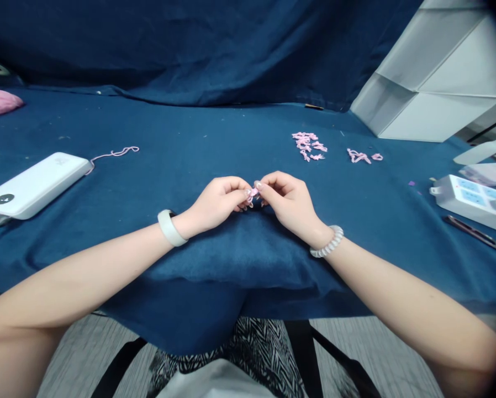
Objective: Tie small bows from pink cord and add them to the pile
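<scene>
Near the front of the blue-covered table, my left hand (222, 202) and my right hand (288, 200) meet fingertip to fingertip. Between them is a small piece of pink yarn (253, 193), pinched by both hands. Fingers cover much of it, so its exact shape is hard to make out. Beyond my right hand lies a cluster of small knotted pink yarn pieces (304, 145). A few more pink yarn pieces (359, 156) rest to the right of that cluster.
At left lies a white power bank (36, 185) with a pink yarn strand (115, 152) beside it. A pink bundle (0, 104) sits farther back. On the right are a white power strip (475, 199), a dark slim tool (478, 235) and a white storage box (422, 110).
</scene>
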### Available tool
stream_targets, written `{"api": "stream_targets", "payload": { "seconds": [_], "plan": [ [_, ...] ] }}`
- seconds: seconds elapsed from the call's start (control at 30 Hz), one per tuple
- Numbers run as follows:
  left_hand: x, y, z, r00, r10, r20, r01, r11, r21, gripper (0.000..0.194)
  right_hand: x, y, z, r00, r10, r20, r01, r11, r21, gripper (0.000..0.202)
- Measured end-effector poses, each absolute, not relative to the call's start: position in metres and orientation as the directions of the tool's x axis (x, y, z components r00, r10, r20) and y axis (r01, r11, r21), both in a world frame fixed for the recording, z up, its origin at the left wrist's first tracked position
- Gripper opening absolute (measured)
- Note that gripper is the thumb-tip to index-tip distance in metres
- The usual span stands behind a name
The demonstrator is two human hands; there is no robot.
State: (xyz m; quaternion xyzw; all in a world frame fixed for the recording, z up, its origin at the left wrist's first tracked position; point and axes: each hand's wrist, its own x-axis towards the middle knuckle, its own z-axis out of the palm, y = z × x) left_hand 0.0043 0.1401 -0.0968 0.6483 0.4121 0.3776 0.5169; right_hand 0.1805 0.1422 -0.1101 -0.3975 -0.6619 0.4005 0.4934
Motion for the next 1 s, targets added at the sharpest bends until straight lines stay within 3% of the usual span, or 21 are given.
{"api": "stream_targets", "payload": {
  "seconds": [0.33,0.6,1.0],
  "plan": [
    [0.0051,0.139,-0.0942,0.378,0.923,0.07,0.188,-0.151,0.97,0.015,0.1813,0.1432,-0.1098,-0.195,0.911,0.363,0.178,0.397,-0.9,0.02],
    [0.0037,0.1415,-0.0989,0.349,0.931,0.111,0.293,-0.221,0.93,0.021,0.1789,0.1407,-0.1082,-0.288,0.917,0.276,0.099,0.315,-0.944,0.019],
    [0.0026,0.1443,-0.1023,0.351,0.93,0.111,0.327,-0.233,0.916,0.022,0.1805,0.1399,-0.1116,-0.303,0.899,0.316,0.255,0.396,-0.882,0.013]
  ]
}}
